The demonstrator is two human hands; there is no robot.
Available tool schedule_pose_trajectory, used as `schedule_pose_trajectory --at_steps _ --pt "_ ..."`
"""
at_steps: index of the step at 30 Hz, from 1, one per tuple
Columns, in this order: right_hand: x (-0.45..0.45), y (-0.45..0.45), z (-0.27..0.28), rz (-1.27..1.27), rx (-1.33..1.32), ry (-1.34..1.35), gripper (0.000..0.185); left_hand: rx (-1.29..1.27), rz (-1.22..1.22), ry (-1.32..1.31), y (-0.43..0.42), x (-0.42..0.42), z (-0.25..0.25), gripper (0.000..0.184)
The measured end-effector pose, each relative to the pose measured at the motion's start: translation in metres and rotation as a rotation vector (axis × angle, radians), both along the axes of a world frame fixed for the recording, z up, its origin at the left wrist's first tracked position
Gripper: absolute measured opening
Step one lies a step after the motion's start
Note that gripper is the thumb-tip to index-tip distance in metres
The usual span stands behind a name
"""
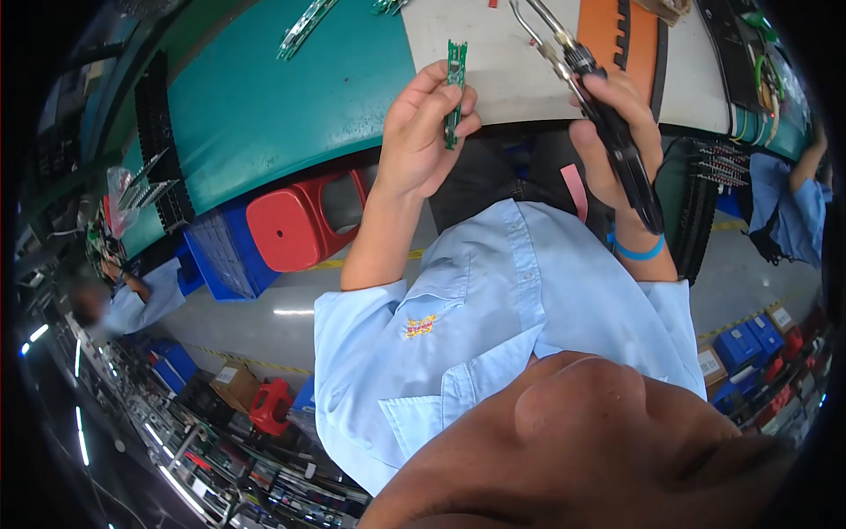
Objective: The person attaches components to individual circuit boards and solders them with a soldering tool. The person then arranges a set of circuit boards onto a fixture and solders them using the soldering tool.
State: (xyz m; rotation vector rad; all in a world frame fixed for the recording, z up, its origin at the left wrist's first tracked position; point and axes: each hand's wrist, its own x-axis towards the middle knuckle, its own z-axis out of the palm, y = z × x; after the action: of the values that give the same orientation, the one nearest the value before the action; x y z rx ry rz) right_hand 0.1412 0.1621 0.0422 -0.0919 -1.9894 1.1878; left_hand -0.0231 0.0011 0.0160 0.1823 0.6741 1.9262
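Over the near edge of the bench (264, 106), your left hand (416, 132) pinches 1 green circuit board (454, 113), long axis pointing away from you. Your right hand (641, 123) wraps the black-handled tool (621, 150), tips over the bench.

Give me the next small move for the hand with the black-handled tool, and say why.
Probably ease the right hand left, bringing the black-handled tool nearer the green circuit board. The left hand already holds the board with its upper end clear of the fingers, while the tool's metal rods stand apart from it.
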Motion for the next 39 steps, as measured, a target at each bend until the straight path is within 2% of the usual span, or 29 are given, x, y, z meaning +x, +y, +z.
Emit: schedule_pose_trajectory --at_steps 2,8,39 --pt "0.004 0.002 0.001 -0.010 0.096 0.021 0.041 -0.123 0.087 0.136 0.002 0.000 0.004 0.026" --pt "0.009 -0.008 0.001 0.088 0.132 -0.018 0.041 -0.162 0.131 0.202 0.003 -0.001 0.004 0.025" --pt "0.009 -0.011 0.004 0.132 0.113 -0.106 0.036 -0.146 0.131 0.181 0.000 -0.002 0.010 0.027"
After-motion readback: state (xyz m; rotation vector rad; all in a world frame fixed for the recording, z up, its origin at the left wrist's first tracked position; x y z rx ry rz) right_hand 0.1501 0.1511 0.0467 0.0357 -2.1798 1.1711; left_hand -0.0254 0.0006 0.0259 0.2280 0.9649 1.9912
